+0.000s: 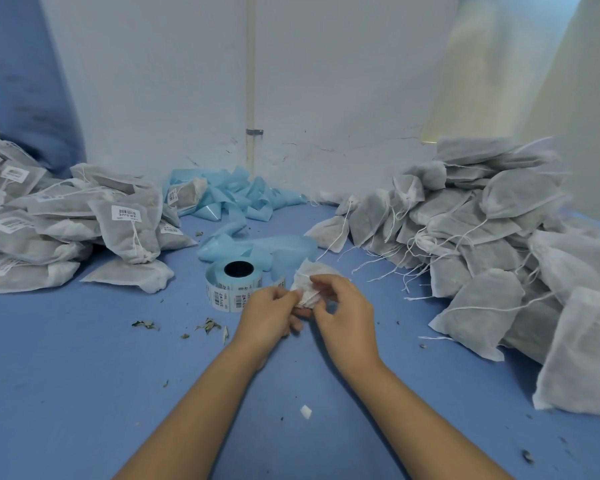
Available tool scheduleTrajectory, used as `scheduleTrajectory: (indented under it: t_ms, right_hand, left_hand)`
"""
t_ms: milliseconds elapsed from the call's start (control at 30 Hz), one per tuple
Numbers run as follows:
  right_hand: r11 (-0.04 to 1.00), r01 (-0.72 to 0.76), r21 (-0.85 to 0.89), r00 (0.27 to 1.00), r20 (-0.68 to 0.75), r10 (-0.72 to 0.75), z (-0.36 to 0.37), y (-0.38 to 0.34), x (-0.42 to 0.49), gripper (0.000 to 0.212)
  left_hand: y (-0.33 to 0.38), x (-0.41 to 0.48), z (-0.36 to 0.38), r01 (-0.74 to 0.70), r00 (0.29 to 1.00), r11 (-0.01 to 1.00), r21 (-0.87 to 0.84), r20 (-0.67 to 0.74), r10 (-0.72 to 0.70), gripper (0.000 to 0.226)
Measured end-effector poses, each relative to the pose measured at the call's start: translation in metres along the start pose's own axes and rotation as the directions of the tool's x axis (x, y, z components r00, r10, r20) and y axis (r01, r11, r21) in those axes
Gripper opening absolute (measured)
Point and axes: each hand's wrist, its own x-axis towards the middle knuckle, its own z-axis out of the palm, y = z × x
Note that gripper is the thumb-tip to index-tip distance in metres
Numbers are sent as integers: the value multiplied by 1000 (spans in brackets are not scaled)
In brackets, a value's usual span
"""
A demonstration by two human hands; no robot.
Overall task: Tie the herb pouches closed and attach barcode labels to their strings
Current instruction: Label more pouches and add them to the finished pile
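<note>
Only the head view was available, and it looked down on a blue desk [84, 393] where both hands met over a single herb pouch [309, 282]. The left hand [271, 315] pinched the gathered neck of the pouch from one side, fingers curled on the fabric, while the right hand [343, 306] gripped it from the other, fingertips folded in at the same spot. The two hands were close together, nearly touching. The string itself was too fine to pick out between the fingers.

Just beyond the left hand stood the label roll [234, 284], its barcode strip facing the person. Far out past the right hand lay the heap of unlabelled pouches [482, 237], loose strings trailing toward the hands; far out past the left hand lay the labelled pile [84, 220]. Crumpled blue backing paper [232, 199] sat beyond the roll.

As a judgement, the knot could slip if the neck loosened under a shifting pinch, spilling more herb crumbs [208, 325] like those beside the left wrist. Trailing strings nearby could also snag.
</note>
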Motion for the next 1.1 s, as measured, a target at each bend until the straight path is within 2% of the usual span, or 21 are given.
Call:
scheduleTrajectory:
  t_ms: [133, 233, 300, 467, 600, 733, 800, 967, 1033, 1100]
  right_hand:
    - [999, -32, -5, 997, -64, 32, -4, 3, 3, 25]
    - [990, -122, -74, 991, -62, 118, -7, 4, 4, 10]
    - [984, -134, -116, 990, -59, 128, -8, 3, 4, 9]
    - [986, -13, -164, 999, -39, 6, -8, -1, 1, 33]
    - [995, -24, -95, 999, -43, 20, -8, 3, 2, 11]
    - [996, -74, -51, 996, -53, 71, -9, 4, 5, 4]
    - [994, -67, -91, 998, -6, 67, -8, 2, 3, 6]
    - [954, 22, -299, 959, 276, 64, -3, -2, 0, 25]
    - [950, 2, -312, 947, 307, 99, -3, -1, 1, 33]
    - [955, -44, -293, 951, 281, 130, -4, 0, 2, 36]
  left_hand:
    - [-2, 1, 1, -7, 998, 995, -97, -66, 0, 21]
    - [-2, 2, 0, 5, 991, 976, -219, -127, -34, 18]
    - [-2, 3, -1, 6, 992, 961, -277, -121, -41, 17]
    - [-3, 2, -1, -16, 996, 979, -204, -87, -2, 19]
    - [-3, 0, 0, -23, 997, 978, -208, -73, 8, 20]
    - [-2, 0, -2, -7, 997, 966, -258, -70, -12, 19]
    - [-2, 1, -3, 2, 997, 951, -308, -77, -27, 18]
    - [-2, 4, -6, 17, 999, 892, -453, -38, -38, 17]
    - [-2, 5, -9, 24, 999, 865, -502, -19, -39, 13]
    - [-2, 5, -10, 26, 999, 858, -513, -14, -38, 13]
